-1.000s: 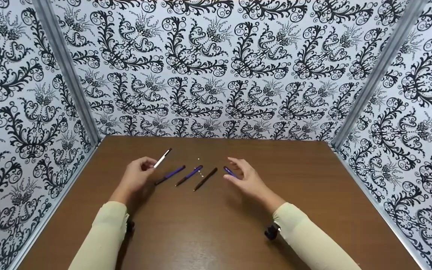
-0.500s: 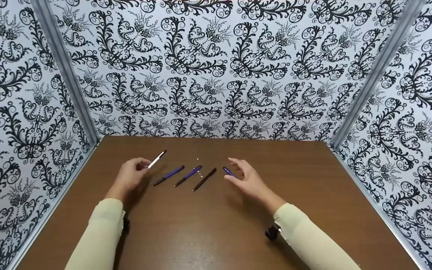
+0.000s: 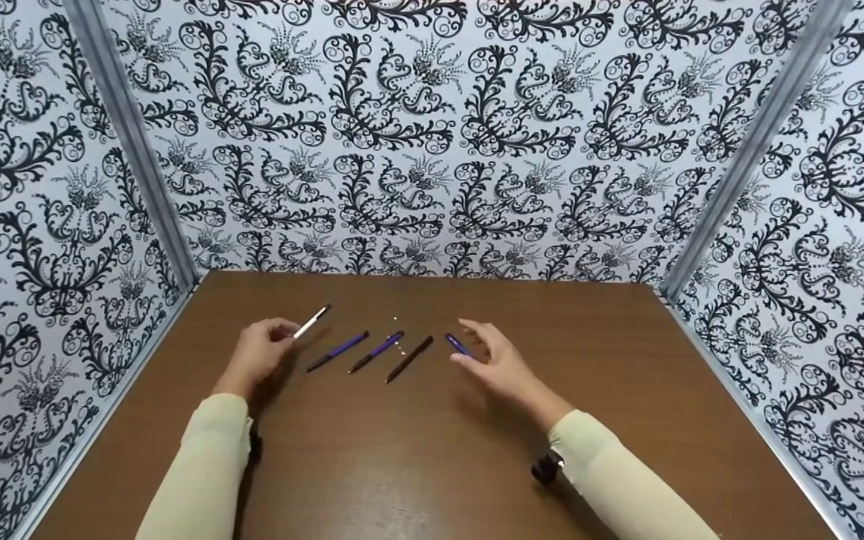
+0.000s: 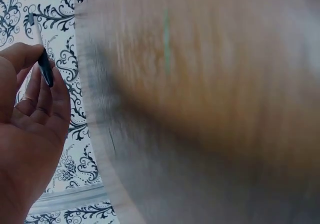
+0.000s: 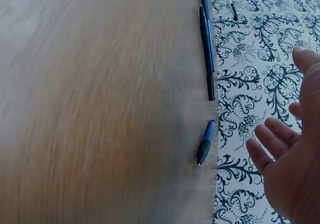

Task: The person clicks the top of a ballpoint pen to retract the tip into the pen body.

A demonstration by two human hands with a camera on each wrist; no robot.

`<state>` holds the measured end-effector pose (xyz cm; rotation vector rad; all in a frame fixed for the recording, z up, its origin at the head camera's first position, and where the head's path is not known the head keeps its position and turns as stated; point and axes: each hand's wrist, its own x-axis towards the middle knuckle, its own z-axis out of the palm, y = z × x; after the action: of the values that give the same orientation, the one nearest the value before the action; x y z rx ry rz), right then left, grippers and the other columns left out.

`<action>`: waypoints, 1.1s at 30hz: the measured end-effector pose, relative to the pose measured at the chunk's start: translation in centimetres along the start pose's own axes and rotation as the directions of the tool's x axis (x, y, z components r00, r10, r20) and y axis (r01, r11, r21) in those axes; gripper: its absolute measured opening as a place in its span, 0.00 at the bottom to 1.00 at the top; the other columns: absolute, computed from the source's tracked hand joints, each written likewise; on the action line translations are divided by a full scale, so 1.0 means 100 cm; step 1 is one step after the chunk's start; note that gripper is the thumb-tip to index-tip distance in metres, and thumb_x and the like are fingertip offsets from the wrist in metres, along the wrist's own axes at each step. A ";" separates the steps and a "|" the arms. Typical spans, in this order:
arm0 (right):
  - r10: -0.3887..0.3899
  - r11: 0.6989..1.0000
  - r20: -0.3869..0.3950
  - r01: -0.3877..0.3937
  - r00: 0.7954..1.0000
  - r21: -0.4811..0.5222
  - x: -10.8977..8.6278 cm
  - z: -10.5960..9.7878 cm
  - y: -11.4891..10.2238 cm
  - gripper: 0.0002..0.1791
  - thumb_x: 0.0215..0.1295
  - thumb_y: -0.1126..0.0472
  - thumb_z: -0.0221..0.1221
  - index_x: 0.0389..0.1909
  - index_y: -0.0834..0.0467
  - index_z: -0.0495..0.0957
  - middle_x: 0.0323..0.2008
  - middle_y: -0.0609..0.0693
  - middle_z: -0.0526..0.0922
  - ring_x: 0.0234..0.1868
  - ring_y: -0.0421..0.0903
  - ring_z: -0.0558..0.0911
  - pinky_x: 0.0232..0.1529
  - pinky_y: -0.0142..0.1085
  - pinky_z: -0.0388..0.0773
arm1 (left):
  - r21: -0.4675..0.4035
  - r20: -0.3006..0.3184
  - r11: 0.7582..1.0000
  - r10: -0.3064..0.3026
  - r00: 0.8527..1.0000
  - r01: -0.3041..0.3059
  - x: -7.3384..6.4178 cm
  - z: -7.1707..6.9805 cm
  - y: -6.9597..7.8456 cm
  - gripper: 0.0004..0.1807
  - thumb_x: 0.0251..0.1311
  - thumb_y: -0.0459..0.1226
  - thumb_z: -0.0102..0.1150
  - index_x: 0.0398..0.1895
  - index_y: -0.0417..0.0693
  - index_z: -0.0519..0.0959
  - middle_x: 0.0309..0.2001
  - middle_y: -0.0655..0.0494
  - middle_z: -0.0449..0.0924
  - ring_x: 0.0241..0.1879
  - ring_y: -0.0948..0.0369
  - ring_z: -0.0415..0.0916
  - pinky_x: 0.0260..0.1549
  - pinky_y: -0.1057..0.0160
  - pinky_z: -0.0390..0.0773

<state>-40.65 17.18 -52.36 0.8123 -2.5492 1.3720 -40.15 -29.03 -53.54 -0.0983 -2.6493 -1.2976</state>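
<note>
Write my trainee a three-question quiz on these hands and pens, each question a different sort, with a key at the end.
1. Multiple choice: What does the left hand pinch?
A) a red pen
B) a green pen
C) a white pen

2. True or false: The right hand holds nothing.

3. Fill in the gap: In the head view, the pen lying on the table nearest the right hand is ____ in colour.

Key: 1. C; 2. True; 3. blue

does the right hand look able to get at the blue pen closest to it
Likely yes: the right hand hangs open and empty close to that blue pen, and nothing appears to lie between them.
</note>
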 end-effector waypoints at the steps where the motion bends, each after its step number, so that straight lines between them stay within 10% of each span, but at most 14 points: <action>1: -0.001 1.000 0.000 0.001 1.000 -0.003 0.000 0.000 0.000 0.37 0.74 0.52 0.73 0.80 0.56 0.73 0.66 0.56 0.80 0.68 0.55 0.79 0.70 0.63 0.75 | 0.004 -0.001 1.000 -0.003 1.000 0.003 0.001 0.000 -0.001 0.12 0.78 0.27 0.61 0.59 0.37 0.87 0.52 0.40 0.86 0.52 0.44 0.81 0.56 0.44 0.80; 33: 0.010 1.000 0.003 -0.010 1.000 0.001 -0.007 -0.007 0.007 0.37 0.75 0.53 0.73 0.80 0.55 0.73 0.66 0.56 0.79 0.70 0.64 0.76 0.69 0.65 0.75 | 0.135 0.039 0.983 -0.128 0.991 0.122 0.004 0.000 -0.012 0.11 0.73 0.27 0.66 0.54 0.37 0.90 0.51 0.38 0.88 0.52 0.40 0.82 0.57 0.38 0.81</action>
<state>-40.51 18.39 -52.74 0.8039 -2.5590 1.3754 -40.73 -29.83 -54.39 0.0582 -2.8138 -1.1638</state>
